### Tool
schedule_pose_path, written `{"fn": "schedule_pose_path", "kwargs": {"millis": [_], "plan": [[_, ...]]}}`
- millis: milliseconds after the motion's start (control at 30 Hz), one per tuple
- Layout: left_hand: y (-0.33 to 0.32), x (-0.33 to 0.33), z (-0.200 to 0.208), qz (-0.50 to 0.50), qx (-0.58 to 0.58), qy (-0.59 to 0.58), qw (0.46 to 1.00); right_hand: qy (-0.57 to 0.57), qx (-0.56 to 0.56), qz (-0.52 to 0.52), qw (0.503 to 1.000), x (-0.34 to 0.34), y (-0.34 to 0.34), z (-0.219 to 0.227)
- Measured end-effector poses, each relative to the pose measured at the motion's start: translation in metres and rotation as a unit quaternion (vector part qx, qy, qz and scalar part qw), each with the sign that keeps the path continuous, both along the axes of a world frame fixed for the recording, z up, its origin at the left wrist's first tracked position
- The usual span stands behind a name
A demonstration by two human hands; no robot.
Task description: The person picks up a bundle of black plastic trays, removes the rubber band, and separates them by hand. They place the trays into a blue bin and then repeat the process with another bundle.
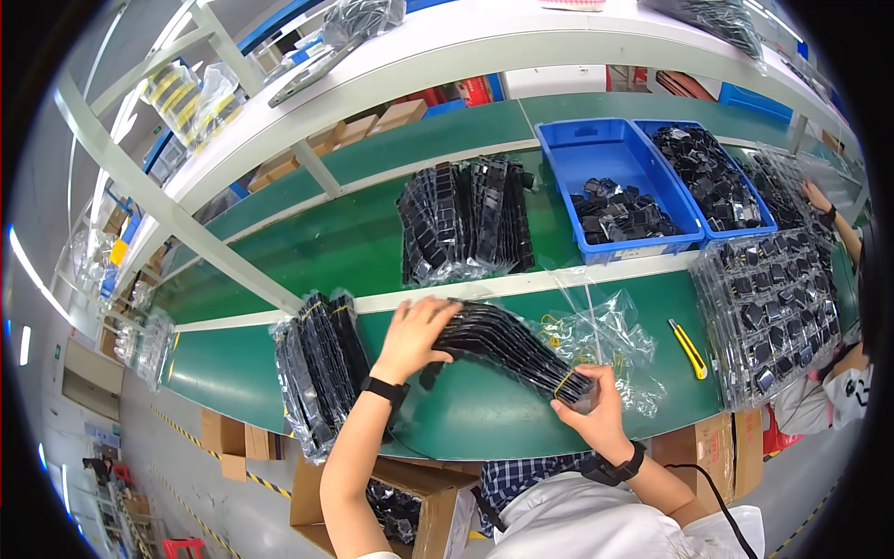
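A bundle of black parts in long clear plastic strips point(510, 340) is held above the green worktable, bent in the middle. My left hand point(414, 337) is closed over its left end. My right hand point(598, 410) grips the right end, where a yellow rubber band goes round it. To the left lie banded bundles of similar strips point(321, 373). Right of the held bundle are a crumpled clear plastic bag point(610, 335) and some loose yellow rubber bands point(551, 328). A yellow utility knife point(688, 349) lies farther right.
Beyond the white rail, a large stack of strips point(464, 219) lies on the green conveyor point(307, 256). Two blue bins point(582, 140) hold small black parts. Clear trays of black parts point(768, 312) are piled at right, near another person's hand point(818, 197). A cardboard box point(438, 522) stands below the table.
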State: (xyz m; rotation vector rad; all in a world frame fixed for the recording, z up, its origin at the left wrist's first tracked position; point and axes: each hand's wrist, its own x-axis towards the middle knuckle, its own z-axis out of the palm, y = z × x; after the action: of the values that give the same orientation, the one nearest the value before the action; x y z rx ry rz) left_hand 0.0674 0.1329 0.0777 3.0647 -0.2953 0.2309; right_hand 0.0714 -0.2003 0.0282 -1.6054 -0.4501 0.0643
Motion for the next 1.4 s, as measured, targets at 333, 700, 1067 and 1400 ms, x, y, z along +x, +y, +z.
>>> {"fn": "schedule_pose_path", "kwargs": {"millis": [333, 700, 1067, 1400], "plan": [[-0.027, -0.050, -0.016, 0.295, -0.012, -0.176, 0.939, -0.059, -0.146, 0.106, 0.982, -0.029, 0.008, 0.002], [-0.190, -0.116, -0.068, 0.236, -0.920, 0.114, 0.290, -0.259, -0.218, 0.070, 0.938, -0.040, 0.012, 0.005], [-0.209, -0.079, -0.062, 0.269, -0.935, 0.055, 0.222, -0.209, -0.246, 0.118, 0.939, -0.033, 0.000, 0.010], [-0.192, -0.083, -0.048, 0.334, -0.876, 0.015, 0.348, -0.130, -0.239, 0.348, 0.897, 0.007, 0.008, 0.045]]}}
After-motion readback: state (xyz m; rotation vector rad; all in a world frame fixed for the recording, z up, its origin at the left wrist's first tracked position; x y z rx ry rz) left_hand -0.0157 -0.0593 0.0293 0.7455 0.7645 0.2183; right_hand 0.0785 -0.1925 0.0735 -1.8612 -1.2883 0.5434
